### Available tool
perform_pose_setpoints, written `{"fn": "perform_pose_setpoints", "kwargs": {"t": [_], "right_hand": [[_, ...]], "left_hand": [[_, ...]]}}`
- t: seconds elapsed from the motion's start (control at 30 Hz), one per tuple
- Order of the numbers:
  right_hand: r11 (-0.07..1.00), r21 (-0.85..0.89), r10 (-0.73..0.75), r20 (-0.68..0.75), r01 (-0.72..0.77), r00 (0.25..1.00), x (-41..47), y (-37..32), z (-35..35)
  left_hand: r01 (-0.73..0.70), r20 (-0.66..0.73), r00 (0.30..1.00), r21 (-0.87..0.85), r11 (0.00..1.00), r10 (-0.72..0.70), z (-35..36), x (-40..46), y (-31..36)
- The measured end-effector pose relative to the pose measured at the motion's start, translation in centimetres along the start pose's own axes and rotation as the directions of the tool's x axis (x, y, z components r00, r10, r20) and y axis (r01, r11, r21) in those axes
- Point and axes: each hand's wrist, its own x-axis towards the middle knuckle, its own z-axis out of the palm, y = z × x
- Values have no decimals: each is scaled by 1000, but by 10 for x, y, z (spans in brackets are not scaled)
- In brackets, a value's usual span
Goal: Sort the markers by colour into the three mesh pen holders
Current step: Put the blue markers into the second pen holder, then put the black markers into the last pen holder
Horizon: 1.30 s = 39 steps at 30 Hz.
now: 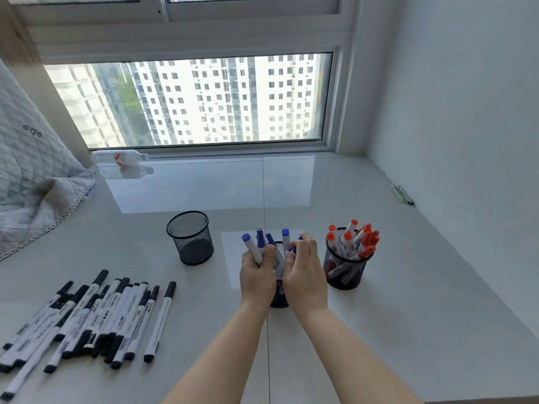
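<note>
1. Step in hand: loading the blue markers [264,244] into the middle mesh holder [279,295], which stands on the sill [408,287] near its front edge, mostly hidden behind the two hands.
2. Left hand [256,275]: fingers curled around a bundle of blue markers, caps pointing up and fanned above the holder's rim.
3. Right hand [306,269]: closed against the same bundle from the right side, steadying it. Both forearms reach straight forward, wrists level, hands almost touching.
4. Red markers [354,240]: already standing in the right holder [345,269], just beside the right hand.
5. Empty holder [190,237]: stands to the left, farther back on the sill.
6. Black markers [96,319]: lying loose in a heap toward the front left corner, not yet sorted.
7. Next move, as judged: let the blue bundle settle, release, then gather the black markers and carry them to the empty holder.
</note>
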Motion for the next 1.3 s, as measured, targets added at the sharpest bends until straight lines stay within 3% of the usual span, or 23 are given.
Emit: {"fn": "perform_pose_setpoints", "kwargs": {"t": [0.13,0.3,0.67,1.0,1.13,1.3], "right_hand": [[1000,-17,24,19,-24,1000,5,1,1],[999,-33,29,23,-28,999,9,3,2],[997,-76,29,53,-25,998,17,7,0],[989,-148,29,175,-2,984,25,7,-14],[974,-218,-33,110,56,993,21,-1,-25],[908,-339,-277,-44,247,960,1,-26,-27]], "left_hand": [[13,46,999,44,999,-15,2,4,5],[-85,36,996,94,992,82,6,11,18],[110,-49,993,6,994,-110,8,29,23],[98,76,988,361,927,-134,1,20,16],[46,136,985,409,911,-110,-10,13,19],[-33,147,988,482,876,-43,-47,-6,19]]}}
